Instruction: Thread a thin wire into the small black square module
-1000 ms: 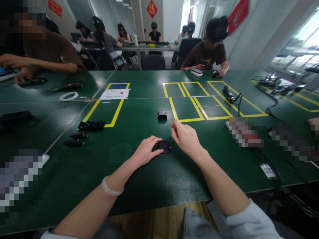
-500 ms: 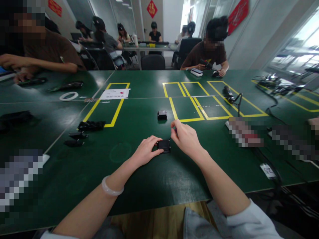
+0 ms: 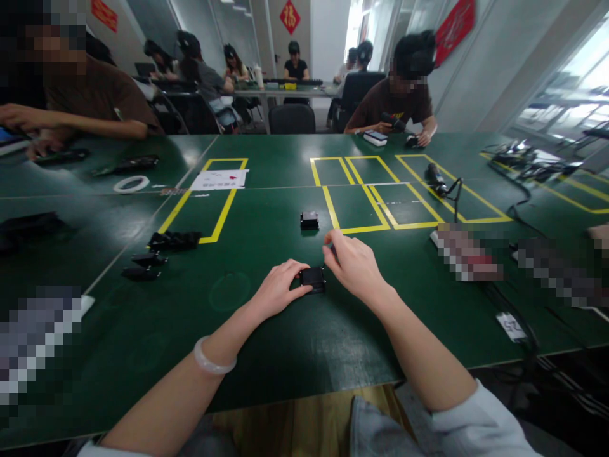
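Observation:
A small black rectangular block with little tabs at its sides lies on the green table. My left hand is closed around its left end, fingers above and thumb along the near edge. Just off the block's right side, my right hand is pinched, with fingertips curled together. Something dark shows between those fingers, mostly hidden and too small to name. A second, similar black block sits farther up the table, beyond both hands.
Several black pieces lie to the left near yellow tape. A white ring and a paper sheet are behind them. On the right are a corded black tool and cables. A person works across the table.
My right hand has shifted very slightly left, toward the black block. My left hand and the block stay where they were.

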`<state>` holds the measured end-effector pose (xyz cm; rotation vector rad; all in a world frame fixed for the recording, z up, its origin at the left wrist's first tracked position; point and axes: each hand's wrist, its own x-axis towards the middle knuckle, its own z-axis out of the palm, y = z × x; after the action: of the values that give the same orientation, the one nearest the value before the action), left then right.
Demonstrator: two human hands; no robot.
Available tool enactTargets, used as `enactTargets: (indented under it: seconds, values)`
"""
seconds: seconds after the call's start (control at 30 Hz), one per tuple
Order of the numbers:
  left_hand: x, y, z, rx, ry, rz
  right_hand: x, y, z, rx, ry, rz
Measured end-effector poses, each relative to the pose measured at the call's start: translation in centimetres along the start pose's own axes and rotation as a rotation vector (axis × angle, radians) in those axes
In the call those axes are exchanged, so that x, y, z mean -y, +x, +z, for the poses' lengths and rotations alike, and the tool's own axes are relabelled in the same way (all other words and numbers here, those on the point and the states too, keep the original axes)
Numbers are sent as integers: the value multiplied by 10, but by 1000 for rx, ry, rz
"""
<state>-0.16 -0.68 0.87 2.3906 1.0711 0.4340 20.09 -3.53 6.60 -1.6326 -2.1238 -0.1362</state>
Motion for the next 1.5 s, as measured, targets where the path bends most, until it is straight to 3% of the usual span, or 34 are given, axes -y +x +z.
enactTargets:
  seconds: [1.5]
  values:
    - [-1,0,-1,5,-6,-7,0,-1,0,2,-31,8]
